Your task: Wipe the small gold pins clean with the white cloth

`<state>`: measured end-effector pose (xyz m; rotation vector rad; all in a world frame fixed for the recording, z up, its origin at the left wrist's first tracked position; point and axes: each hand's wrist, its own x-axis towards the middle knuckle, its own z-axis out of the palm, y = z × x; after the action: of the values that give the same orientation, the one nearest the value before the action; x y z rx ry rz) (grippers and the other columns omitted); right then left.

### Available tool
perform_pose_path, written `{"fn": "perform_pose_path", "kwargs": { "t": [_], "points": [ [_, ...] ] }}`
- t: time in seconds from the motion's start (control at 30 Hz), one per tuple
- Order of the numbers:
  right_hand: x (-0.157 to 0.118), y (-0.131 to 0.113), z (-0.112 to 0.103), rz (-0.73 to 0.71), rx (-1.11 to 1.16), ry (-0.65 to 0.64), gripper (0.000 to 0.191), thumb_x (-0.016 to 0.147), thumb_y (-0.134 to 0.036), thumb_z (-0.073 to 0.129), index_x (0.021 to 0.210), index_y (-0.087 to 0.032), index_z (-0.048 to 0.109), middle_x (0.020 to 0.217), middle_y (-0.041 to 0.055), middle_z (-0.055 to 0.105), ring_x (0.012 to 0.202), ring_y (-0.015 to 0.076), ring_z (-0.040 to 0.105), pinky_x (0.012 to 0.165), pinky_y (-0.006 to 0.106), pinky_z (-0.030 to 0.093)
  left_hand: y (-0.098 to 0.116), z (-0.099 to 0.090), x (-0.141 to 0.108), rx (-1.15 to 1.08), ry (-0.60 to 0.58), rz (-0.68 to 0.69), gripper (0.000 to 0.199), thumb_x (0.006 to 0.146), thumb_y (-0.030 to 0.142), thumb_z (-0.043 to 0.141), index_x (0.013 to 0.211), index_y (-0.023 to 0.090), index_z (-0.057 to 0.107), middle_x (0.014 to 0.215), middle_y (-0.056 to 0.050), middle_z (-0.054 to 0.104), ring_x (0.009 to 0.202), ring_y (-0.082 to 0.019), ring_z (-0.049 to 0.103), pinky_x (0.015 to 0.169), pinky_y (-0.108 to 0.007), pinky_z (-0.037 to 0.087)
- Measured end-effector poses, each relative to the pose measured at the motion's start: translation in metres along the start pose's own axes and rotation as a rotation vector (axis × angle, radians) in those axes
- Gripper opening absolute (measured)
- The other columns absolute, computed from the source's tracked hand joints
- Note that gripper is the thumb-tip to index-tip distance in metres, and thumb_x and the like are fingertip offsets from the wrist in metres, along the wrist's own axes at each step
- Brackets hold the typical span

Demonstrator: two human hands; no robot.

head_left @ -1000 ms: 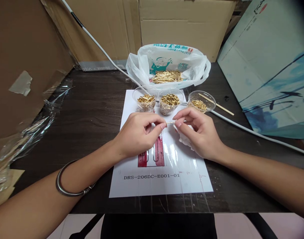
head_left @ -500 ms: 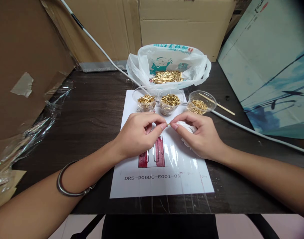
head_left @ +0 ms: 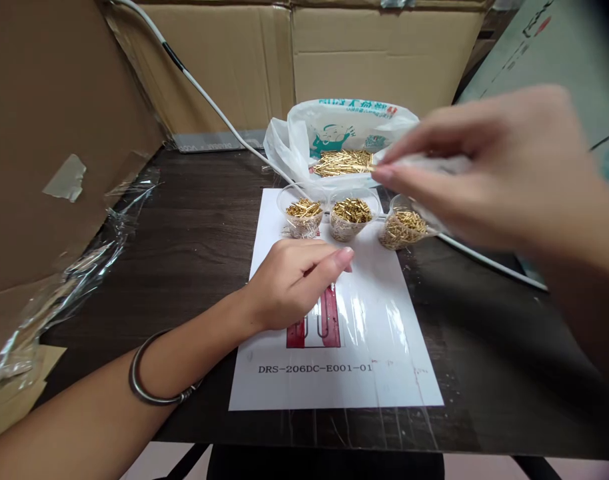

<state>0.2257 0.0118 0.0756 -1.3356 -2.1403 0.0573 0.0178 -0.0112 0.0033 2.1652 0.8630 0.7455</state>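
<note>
My right hand [head_left: 484,167] is raised at the right, blurred. Its thumb and forefinger pinch a small gold pin [head_left: 371,169], whose tip shows in front of the white plastic bag [head_left: 289,148]. Long gold pins [head_left: 342,163] lie in that bag. Something white and smeared shows behind the fingers. My left hand [head_left: 299,280] rests over the printed paper [head_left: 384,373], thumb pressed to curled fingers; whatever it may hold is hidden. Beyond it stand three clear cups: the left cup [head_left: 303,230], the middle cup [head_left: 345,231] and the right cup [head_left: 392,239], all with small gold parts.
Cardboard boxes [head_left: 384,67] wall the back, and brown cardboard [head_left: 59,80] stands at the left. A white cable [head_left: 219,115] runs down from the upper left, behind the cups, to the right. Clear tape covers the paper on the dark table [head_left: 199,193].
My hands have parted. The right one has risen up and right with a gold pin in its pinch, while the left stays over the paper with its fingers more closed. The view has shifted slightly.
</note>
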Motion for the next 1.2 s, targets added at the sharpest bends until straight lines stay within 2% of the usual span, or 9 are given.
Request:
{"fn": "perform_pose_path", "kwargs": {
  "t": [0.17, 0.3, 0.37, 0.5, 0.57, 0.7, 0.83, 1.0, 1.2],
  "points": [
    [0.073, 0.063, 0.044, -0.013, -0.124, -0.167, 0.011, 0.072, -0.031, 0.067, 0.072, -0.024, 0.075, 0.056, -0.0038, 0.064, 0.073, 0.0198, 0.067, 0.055, 0.025, 0.042, -0.004, 0.004, 0.001, 0.123, -0.02, 0.012, 0.038, 0.094, 0.03, 0.042, 0.07, 0.014, 0.067, 0.061, -0.001, 0.06, 0.06, -0.01, 0.052, 0.061, -0.025, 0.039],
    [0.081, 0.074, 0.064, -0.003, -0.19, -0.273, 0.075, 0.072, -0.049, 0.023, 0.089, 0.006, 0.071, 0.07, 0.0027, 0.068, 0.083, 0.0159, 0.062, 0.057, 0.027, 0.035, -0.005, 0.005, 0.001, 0.18, -0.062, 0.035, 0.037, 0.092, 0.029, 0.046, 0.063, 0.013, 0.062, 0.057, 0.0, 0.055, 0.057, -0.009, 0.045, 0.058, -0.025, 0.035],
    [0.078, 0.073, 0.067, -0.005, -0.183, -0.301, 0.082, 0.07, -0.05, 0.017, 0.09, 0.011, 0.069, 0.071, 0.0039, 0.067, 0.08, 0.0133, 0.061, 0.06, 0.027, 0.036, -0.005, 0.005, 0.001, 0.184, -0.057, 0.038, 0.037, 0.092, 0.029, 0.046, 0.061, 0.013, 0.06, 0.056, 0.0, 0.053, 0.056, -0.009, 0.043, 0.058, -0.025, 0.035],
    [0.079, 0.073, 0.061, 0.041, -0.191, -0.295, 0.042, 0.074, -0.043, 0.057, 0.085, -0.007, 0.075, 0.07, 0.0067, 0.07, 0.072, 0.0139, 0.06, 0.063, 0.027, 0.039, -0.007, 0.007, 0.0, 0.179, -0.041, 0.047, 0.037, 0.092, 0.029, 0.046, 0.062, 0.013, 0.061, 0.056, 0.001, 0.053, 0.056, -0.008, 0.042, 0.057, -0.025, 0.034],
    [0.08, 0.064, 0.052, 0.016, -0.154, -0.272, 0.029, 0.076, -0.037, 0.062, 0.088, -0.015, 0.075, 0.074, 0.0073, 0.07, 0.068, 0.0147, 0.056, 0.062, 0.029, 0.04, -0.008, 0.008, 0.0, 0.177, -0.04, 0.047, 0.036, 0.091, 0.029, 0.047, 0.063, 0.013, 0.061, 0.056, 0.001, 0.053, 0.056, -0.008, 0.043, 0.057, -0.025, 0.033],
    [0.075, 0.022, 0.036, -0.192, 0.067, -0.368, 0.02, 0.079, -0.031, 0.058, 0.087, -0.021, 0.073, 0.076, 0.0012, 0.068, 0.07, 0.0129, 0.055, 0.059, 0.026, 0.038, -0.008, 0.008, 0.001, 0.191, -0.07, 0.029, 0.036, 0.091, 0.031, 0.046, 0.062, 0.014, 0.06, 0.056, 0.001, 0.053, 0.057, -0.009, 0.043, 0.058, -0.025, 0.033],
    [0.07, -0.008, 0.047, -0.298, 0.064, -0.577, 0.016, 0.073, -0.02, 0.061, 0.079, -0.024, 0.075, 0.069, -0.0001, 0.068, 0.063, 0.0135, 0.058, 0.057, 0.027, 0.038, -0.008, 0.008, 0.001, 0.206, -0.101, 0.017, 0.039, 0.092, 0.031, 0.045, 0.057, 0.014, 0.051, 0.054, 0.002, 0.047, 0.056, -0.008, 0.039, 0.058, -0.025, 0.032],
    [0.072, -0.012, 0.07, -0.256, -0.004, -0.556, 0.01, 0.066, -0.017, 0.065, 0.07, -0.022, 0.073, 0.063, 0.001, 0.067, 0.063, 0.0163, 0.06, 0.053, 0.027, 0.036, -0.009, 0.008, 0.0, 0.219, -0.128, 0.011, 0.039, 0.092, 0.032, 0.044, 0.057, 0.015, 0.046, 0.054, 0.003, 0.044, 0.056, -0.009, 0.037, 0.058, -0.025, 0.031],
    [0.07, -0.012, 0.07, -0.253, -0.002, -0.496, 0.013, 0.068, -0.016, 0.063, 0.07, -0.024, 0.073, 0.068, 0.0009, 0.068, 0.064, 0.0157, 0.06, 0.056, 0.029, 0.038, -0.008, 0.007, 0.0, 0.23, -0.136, 0.0, 0.041, 0.092, 0.032, 0.043, 0.055, 0.015, 0.04, 0.053, 0.003, 0.039, 0.055, -0.009, 0.034, 0.057, -0.026, 0.029]
  ]
}}
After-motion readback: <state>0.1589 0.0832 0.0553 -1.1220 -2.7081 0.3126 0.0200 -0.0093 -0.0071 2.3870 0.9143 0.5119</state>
